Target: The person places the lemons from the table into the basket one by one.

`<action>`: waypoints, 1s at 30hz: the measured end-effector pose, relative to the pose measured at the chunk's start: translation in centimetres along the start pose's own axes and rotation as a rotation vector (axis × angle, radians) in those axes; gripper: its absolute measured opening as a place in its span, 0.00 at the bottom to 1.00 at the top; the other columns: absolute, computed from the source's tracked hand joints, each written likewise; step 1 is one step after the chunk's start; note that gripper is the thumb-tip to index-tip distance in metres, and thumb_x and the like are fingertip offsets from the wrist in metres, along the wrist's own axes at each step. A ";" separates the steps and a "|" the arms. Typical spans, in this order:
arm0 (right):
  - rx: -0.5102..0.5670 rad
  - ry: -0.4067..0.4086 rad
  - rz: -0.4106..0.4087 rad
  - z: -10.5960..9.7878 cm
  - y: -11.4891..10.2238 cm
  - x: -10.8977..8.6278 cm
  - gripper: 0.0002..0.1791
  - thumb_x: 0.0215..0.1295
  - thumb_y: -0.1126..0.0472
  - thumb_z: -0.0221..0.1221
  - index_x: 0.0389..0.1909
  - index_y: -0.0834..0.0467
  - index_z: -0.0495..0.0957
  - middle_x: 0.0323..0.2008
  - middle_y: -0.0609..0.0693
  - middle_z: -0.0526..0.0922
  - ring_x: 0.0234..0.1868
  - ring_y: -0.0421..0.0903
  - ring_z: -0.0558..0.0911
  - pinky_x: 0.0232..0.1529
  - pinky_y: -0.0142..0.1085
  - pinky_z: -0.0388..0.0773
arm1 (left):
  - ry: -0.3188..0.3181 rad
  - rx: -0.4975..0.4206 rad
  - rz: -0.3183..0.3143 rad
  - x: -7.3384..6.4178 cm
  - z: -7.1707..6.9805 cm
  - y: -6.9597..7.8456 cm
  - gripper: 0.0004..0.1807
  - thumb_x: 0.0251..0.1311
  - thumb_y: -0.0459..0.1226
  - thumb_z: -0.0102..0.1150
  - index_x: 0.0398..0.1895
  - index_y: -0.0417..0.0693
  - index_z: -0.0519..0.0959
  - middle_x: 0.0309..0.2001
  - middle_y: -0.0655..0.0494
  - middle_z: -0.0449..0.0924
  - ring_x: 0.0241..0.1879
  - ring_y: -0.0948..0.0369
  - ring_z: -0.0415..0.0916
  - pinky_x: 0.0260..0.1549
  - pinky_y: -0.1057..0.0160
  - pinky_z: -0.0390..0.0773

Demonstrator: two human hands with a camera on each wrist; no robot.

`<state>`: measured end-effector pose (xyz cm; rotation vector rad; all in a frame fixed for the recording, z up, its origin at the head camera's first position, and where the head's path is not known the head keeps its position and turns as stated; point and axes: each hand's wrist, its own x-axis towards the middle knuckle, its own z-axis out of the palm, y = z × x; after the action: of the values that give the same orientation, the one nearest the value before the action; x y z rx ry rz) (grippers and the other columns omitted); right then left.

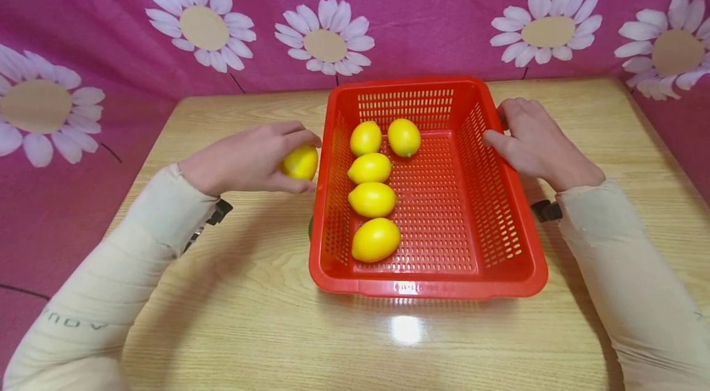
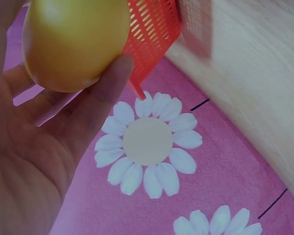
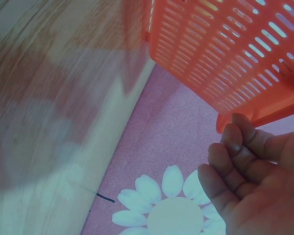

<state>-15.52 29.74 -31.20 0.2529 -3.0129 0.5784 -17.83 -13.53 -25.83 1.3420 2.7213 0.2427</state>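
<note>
My left hand (image 1: 252,156) holds a yellow lemon (image 1: 301,163) just outside the left side of a red plastic basket (image 1: 427,287). In the left wrist view, thumb and fingers curve around this lemon (image 2: 76,46), with the perforated basket wall (image 2: 154,36) behind it. Inside the basket, several lemons (image 1: 373,200) lie mostly in a column along the left wall. On the opposite side, my right hand (image 1: 535,144) grips the right rim, thumb over the inner edge. The right wrist view shows curled fingers (image 3: 240,166) at the basket's rim.
A light wooden table (image 1: 249,317) carries the basket. Part of a green thing (image 1: 311,229) peeks out from behind the basket's left side. A pink cloth (image 1: 421,21) with white daisies hangs behind the table and along its sides.
</note>
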 end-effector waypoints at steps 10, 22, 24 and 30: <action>0.004 -0.014 0.007 0.0 0.1 0.1 0.21 0.72 0.51 0.49 0.47 0.68 0.74 0.44 0.64 0.78 0.49 0.60 0.72 0.52 0.54 0.67 | 0.008 -0.014 0.010 0.7 -0.7 0.6 0.34 0.57 0.53 0.74 0.61 0.44 0.79 0.52 0.49 0.80 0.41 0.56 0.78 0.39 0.60 0.82; 0.012 -0.019 0.015 0.1 0.0 0.0 0.21 0.72 0.51 0.49 0.48 0.68 0.74 0.45 0.64 0.77 0.49 0.60 0.71 0.51 0.54 0.67 | 0.002 -0.005 -0.013 1.5 -1.7 1.0 0.35 0.58 0.55 0.72 0.64 0.48 0.77 0.54 0.51 0.79 0.41 0.57 0.78 0.40 0.60 0.83; 0.013 -0.017 0.017 0.0 0.0 0.0 0.21 0.72 0.51 0.49 0.48 0.68 0.74 0.45 0.64 0.78 0.49 0.60 0.72 0.52 0.54 0.67 | -0.002 -0.011 -0.014 1.7 -1.8 1.1 0.35 0.58 0.55 0.72 0.65 0.48 0.77 0.55 0.51 0.79 0.42 0.56 0.78 0.41 0.59 0.83; 0.017 -0.020 0.025 0.0 0.0 0.1 0.22 0.72 0.51 0.49 0.50 0.68 0.74 0.46 0.64 0.78 0.50 0.60 0.72 0.53 0.55 0.68 | 0.020 -0.006 0.006 2.4 -2.1 1.6 0.36 0.58 0.55 0.72 0.66 0.47 0.76 0.58 0.50 0.79 0.44 0.55 0.77 0.43 0.58 0.84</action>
<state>-15.64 29.72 -31.20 0.2235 -3.0359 0.6068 -18.37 -10.86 -23.53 1.3544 2.7311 0.2655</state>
